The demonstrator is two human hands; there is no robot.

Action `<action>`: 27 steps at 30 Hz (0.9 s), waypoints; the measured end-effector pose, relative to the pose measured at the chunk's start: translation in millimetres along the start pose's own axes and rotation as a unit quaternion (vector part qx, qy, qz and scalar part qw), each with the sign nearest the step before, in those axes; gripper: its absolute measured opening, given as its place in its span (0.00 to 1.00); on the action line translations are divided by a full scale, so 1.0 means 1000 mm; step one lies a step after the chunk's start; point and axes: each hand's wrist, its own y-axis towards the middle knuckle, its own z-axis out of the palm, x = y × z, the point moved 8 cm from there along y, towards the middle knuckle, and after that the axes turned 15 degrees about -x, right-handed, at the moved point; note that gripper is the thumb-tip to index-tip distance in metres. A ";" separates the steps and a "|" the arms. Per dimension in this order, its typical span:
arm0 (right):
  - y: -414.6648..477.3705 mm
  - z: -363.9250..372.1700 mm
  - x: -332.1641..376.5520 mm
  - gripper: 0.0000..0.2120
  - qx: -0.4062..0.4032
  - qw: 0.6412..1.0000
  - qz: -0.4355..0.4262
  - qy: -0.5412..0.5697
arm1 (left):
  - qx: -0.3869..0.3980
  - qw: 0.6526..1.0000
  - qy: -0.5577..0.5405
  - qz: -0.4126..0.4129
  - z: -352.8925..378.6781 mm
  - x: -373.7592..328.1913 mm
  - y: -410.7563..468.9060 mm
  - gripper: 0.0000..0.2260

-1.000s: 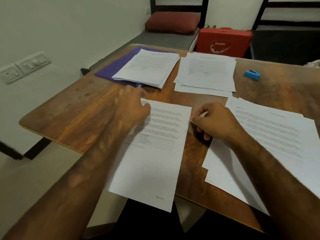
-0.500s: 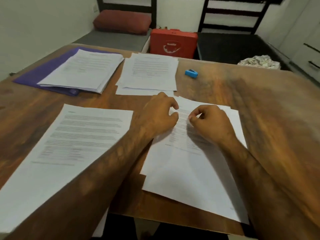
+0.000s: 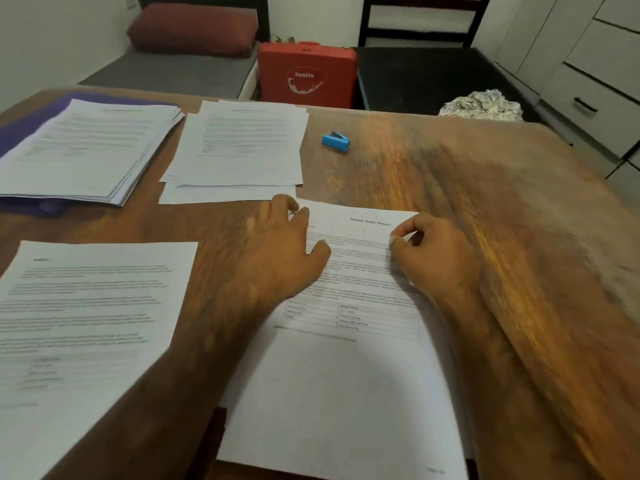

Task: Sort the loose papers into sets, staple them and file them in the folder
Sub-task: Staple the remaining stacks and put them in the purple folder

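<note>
A stack of white sheets headed "Sample Health Report" (image 3: 349,375) lies in front of me on the wooden table (image 3: 485,209). My left hand (image 3: 280,251) rests on its upper left part with fingers spread. My right hand (image 3: 433,254) lies on its upper right part, fingers curled, thumb and forefinger pinching the top sheet near its edge. A single printed page (image 3: 79,327) lies at the near left. Further back sit a loose pile of papers (image 3: 239,150) and a thicker pile (image 3: 86,150) on the purple folder (image 3: 27,123). A small blue stapler (image 3: 335,142) stands beyond the hands.
Behind the table are a red case (image 3: 306,74), a grey bench with a maroon cushion (image 3: 194,29), a dark chair and a crumpled cloth (image 3: 485,105). White drawers (image 3: 595,81) stand at the far right. The table's right half is bare wood.
The view has swung right. Both hands left the single page at the left and came onto the right stack; they now lie further apart on it, showing its heading.
</note>
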 end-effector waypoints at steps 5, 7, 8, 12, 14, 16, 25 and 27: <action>0.002 0.000 -0.001 0.03 0.008 1.000 -0.001 -0.004 | -0.011 0.999 -0.030 0.010 -0.004 -0.002 -0.003 0.23; 0.001 0.001 -0.001 0.03 0.008 1.000 0.000 -0.004 | -0.016 0.999 -0.047 0.003 -0.005 -0.001 -0.002 0.21; 0.001 0.000 -0.001 0.03 0.010 1.000 0.002 -0.005 | -0.019 0.998 -0.054 0.001 -0.005 -0.001 -0.002 0.20; 0.000 0.000 0.001 0.03 0.011 1.000 0.006 -0.008 | -0.021 0.998 -0.058 0.006 -0.006 -0.003 -0.001 0.17; -0.001 -0.002 0.002 0.03 0.013 1.000 0.007 -0.004 | -0.036 0.997 -0.061 0.023 -0.008 -0.006 -0.002 0.15; -0.003 -0.004 0.004 0.03 0.013 1.000 0.003 0.008 | -0.055 0.994 -0.087 0.034 -0.011 -0.008 -0.003 0.12; 0.001 -0.016 0.005 0.24 -0.061 0.989 -0.039 0.128 | -0.114 0.935 -0.330 -0.070 -0.030 0.009 -0.001 0.07; 0.003 -0.014 0.003 0.26 -0.040 0.985 -0.002 0.169 | -0.114 0.904 -0.397 -0.111 -0.028 0.015 0.000 0.07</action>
